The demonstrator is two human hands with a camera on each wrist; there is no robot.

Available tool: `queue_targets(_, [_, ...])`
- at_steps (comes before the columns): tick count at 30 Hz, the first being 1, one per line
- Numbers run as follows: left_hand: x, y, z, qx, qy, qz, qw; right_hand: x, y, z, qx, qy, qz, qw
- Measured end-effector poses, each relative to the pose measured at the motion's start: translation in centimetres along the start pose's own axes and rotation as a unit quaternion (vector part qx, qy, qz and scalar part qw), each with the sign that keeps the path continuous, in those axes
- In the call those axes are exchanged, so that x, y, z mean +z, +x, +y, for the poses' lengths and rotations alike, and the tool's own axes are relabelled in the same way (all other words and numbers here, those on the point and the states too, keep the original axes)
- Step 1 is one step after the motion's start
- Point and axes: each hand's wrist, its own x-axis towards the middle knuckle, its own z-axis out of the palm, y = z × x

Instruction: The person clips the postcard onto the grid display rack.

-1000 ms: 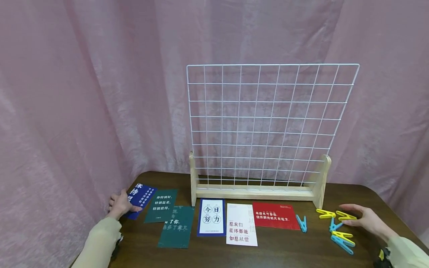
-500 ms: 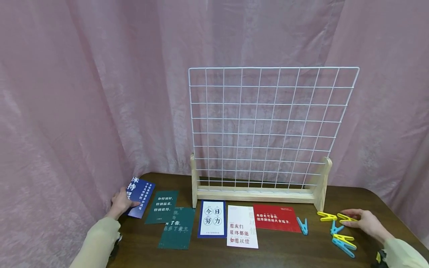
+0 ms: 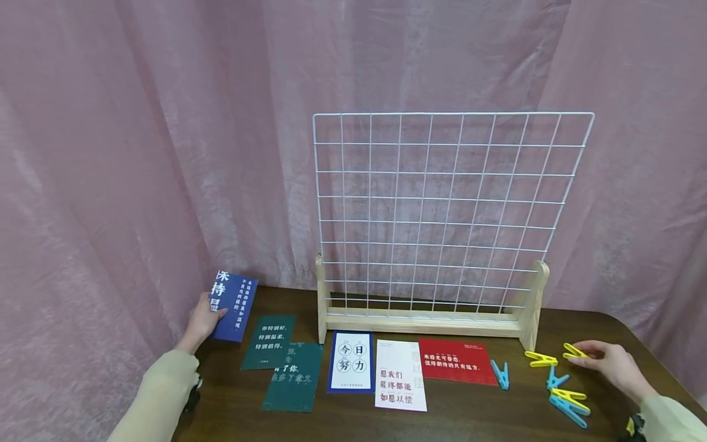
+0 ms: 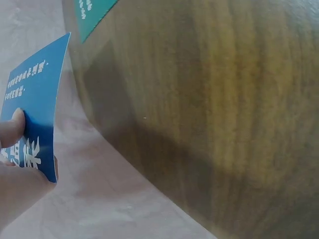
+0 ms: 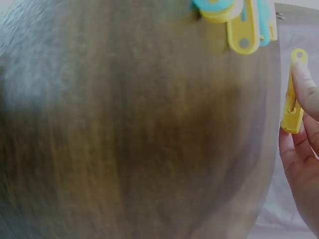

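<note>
- Two grips, both occupied: the left hand [image 3: 201, 320] pinches the blue card [image 3: 236, 310], thumb across its printed face; the right hand [image 3: 612, 364] pinches a yellow clip [image 5: 293, 119] between thumb and fingers.
- Blue card: raised by the far left corner of the surface [image 3: 469, 414]. Being held along one side only, it could bend or swing; a slack pinch might let it drop past the edge.
- Yellow clip: near the right edge of the surface. Uneven finger pressure could twist so small a piece loose.
- Neighbouring pieces: the clip cluster [image 3: 559, 394] lies just beside the right hand, and a low sweep might scatter it. The upper green card [image 3: 269, 342], overlapping the lower green card [image 3: 293, 383], could be dragged by the left sleeve [image 3: 160, 393].
- Holders: the wooden stand [image 3: 425, 325], toward the far edge, carries the wire grid [image 3: 450, 199] upright; a knock to the grid could tip both. No box or tray shows; the red card [image 3: 458, 362] and white card [image 3: 401, 376] lie flat before the stand.
</note>
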Motion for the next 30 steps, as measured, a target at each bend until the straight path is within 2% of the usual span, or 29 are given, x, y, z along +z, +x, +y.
queue_targets(5, [-0.3, 0.4, 0.7, 0.002, -0.008, 0.007, 0.9999, -0.6, 0.3, -0.6, -0.011, 0.005, 0.029, 1.000])
queue_targets(11, [-0.7, 0.9, 1.9, 0.011, -0.019, 0.007, 0.9997, -1.3, 0.8, -2.6, -0.011, 0.026, 0.075, 0.997])
queue_targets(18, [-1.6, 1.5, 3.7, 0.035, -0.038, 0.050, 0.9974, -2.9, 1.8, -5.5, -0.043, 0.050, 0.071, 0.995])
queue_targets(21, [-1.8, 2.3, 4.5, 0.030, -0.064, 0.050, 0.9962, -4.0, 1.8, -6.2, -0.044, 0.043, 0.080, 0.995])
queue_targets(23, [-1.4, 3.7, 3.9, 0.034, -0.095, 0.053, 0.9935, -4.5, 1.9, -6.6, -0.046, 0.041, 0.082, 0.995])
queue_targets(25, [-0.7, 5.7, 2.6, 0.029, -0.136, 0.035, 0.9897, -4.9, 2.0, -7.0, -0.045, 0.045, 0.083, 0.995])
queue_targets(27, [1.3, 8.9, -0.6, 0.048, -0.183, 0.035, 0.9814, -5.1, 2.0, -7.2, -0.047, 0.048, 0.082, 0.994])
queue_targets(30, [5.7, 14.6, -6.5, 0.087, -0.224, 0.058, 0.9691, -5.2, 2.1, -7.4, -0.045, 0.051, 0.088, 0.994])
